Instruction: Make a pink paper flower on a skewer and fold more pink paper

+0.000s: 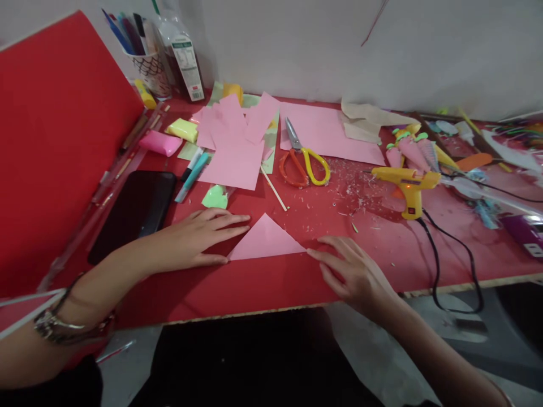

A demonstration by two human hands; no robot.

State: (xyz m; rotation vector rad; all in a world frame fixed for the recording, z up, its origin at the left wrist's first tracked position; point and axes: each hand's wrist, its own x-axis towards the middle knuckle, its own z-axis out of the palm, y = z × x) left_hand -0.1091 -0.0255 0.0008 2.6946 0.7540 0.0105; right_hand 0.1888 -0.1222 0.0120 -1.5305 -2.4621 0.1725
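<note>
**Q:** Hands: what is their state?

**A:** Your left hand point(203, 237) lies flat on the red bench point(254, 291), palm down and fingers stretched out together. The fingertips touch the left edge of the pink paper triangle point(265, 240). Your right hand point(352, 274) is loosely spread, palm down, with its fingertips at the triangle's right corner. Neither hand pinches or lifts anything.

**Q:** Where does the triangle lie?

**A:** It lies flat on the bench between your two hands, near the front edge, with its apex pointing away from you.

**Q:** What lies around it?

**A:** A black phone point(136, 212) lies just left of your left hand. Loose pink sheets point(233, 144) lie farther back, with a thin wooden stick point(274, 191) beside them. The scissors point(303, 161), with orange and yellow handles, lie behind the triangle. The yellow glue gun point(407, 183) stands to the right, well apart from your right hand, and its black cord runs over the bench edge.
</note>
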